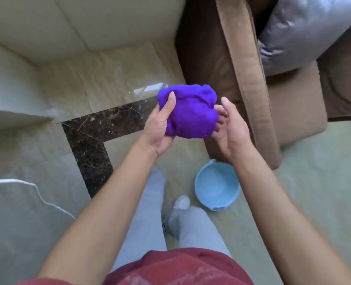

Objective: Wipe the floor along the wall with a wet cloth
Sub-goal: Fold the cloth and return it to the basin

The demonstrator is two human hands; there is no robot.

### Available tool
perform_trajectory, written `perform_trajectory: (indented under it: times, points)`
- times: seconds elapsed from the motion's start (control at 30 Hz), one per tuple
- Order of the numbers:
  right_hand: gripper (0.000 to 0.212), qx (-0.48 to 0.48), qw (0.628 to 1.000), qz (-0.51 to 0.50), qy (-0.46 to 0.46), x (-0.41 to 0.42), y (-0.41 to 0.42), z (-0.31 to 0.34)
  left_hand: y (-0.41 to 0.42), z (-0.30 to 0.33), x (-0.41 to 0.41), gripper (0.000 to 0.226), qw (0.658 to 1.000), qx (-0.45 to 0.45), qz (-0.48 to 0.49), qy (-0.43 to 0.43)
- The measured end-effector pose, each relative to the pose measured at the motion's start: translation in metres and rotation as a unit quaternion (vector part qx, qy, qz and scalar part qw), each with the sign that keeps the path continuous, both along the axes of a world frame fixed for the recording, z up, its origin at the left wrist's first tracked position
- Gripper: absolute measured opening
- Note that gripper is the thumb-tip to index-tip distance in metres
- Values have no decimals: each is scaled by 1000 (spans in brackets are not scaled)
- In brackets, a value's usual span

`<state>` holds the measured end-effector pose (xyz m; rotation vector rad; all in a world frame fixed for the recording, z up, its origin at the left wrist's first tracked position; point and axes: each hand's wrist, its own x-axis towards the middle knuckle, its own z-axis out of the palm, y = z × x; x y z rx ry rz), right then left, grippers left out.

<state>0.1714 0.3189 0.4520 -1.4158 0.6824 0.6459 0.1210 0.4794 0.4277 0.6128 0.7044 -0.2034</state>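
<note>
1. A light blue basin (217, 185) sits on the floor (314, 182) beside a brown sofa (259, 112); whether it holds water cannot be told.
2. The bunched purple cloth (188, 112) is held in the air, above the floor.
3. The left hand (160, 128) grips its left side, thumb pressed on top.
4. The right hand (230, 130) cups its right side, fingers (220, 115) loosely curled beneath.
</note>
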Motion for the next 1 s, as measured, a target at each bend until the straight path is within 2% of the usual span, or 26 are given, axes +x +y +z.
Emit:
perform_trajectory:
  times: [0.07,0.13,0.17,0.37,0.43,0.5,0.63,0.67,0.77,0.87,1.0]
  points:
    - [39,50,998,-23,-15,-9,-28,-5,-37,-10,-2,54,999,-19,-46,7]
    - [52,59,997,-43,-34,-31,-60,-10,-76,-13,-11,55,993,-32,-114,0]
    - [51,55,996,-53,-48,-45,-79,-11,-97,-15,-18,55,989,-23,-147,6]
    - [17,22,982,-168,-80,-144,-199,-7,-206,-7,-76,46,954,100,-282,6]
    - [14,21,979,-193,-64,-177,-232,-8,-236,-6,-99,47,942,93,-324,8]
    - [24,14,974,-225,-30,-212,-268,-13,-270,-8,-122,53,921,56,-384,18]
    - [71,-67,940,-334,10,-275,-323,-39,-330,-30,-161,53,889,43,-453,57]
    - [72,-70,932,-356,12,-289,-333,-46,-342,-36,-167,53,880,48,-468,66]
    - [50,36,919,-392,31,-326,-357,-60,-367,-56,-176,55,851,69,-515,79]
    - [35,107,926,-359,38,-350,-370,-71,-388,-70,-171,55,808,87,-579,71]
    - [37,64,920,-383,59,-353,-379,-100,-407,-102,-158,43,742,173,-645,54]
